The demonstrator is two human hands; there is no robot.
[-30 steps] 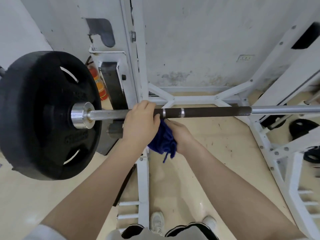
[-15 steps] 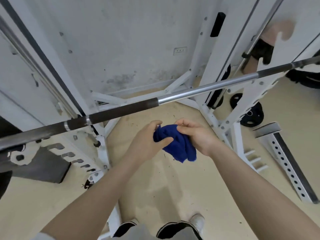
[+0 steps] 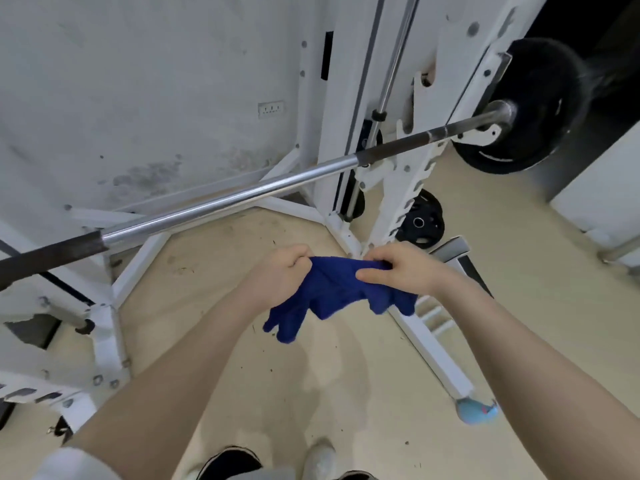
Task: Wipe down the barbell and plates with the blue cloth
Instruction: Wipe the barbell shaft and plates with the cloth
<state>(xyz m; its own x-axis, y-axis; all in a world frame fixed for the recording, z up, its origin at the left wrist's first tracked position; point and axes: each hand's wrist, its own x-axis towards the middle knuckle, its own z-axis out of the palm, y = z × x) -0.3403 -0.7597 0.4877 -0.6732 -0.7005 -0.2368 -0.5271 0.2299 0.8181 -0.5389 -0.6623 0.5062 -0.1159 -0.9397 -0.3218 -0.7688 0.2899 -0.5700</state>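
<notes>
The blue cloth (image 3: 332, 289) is held stretched between both hands, pinched by the left hand (image 3: 280, 275) and the right hand (image 3: 401, 268), which are kept a little apart. The barbell (image 3: 225, 199) lies beyond the hands, untouched, with its long axis rising from lower left to the plate (image 3: 540, 109) at upper right. The right hand is judged nearer to that plate.
</notes>
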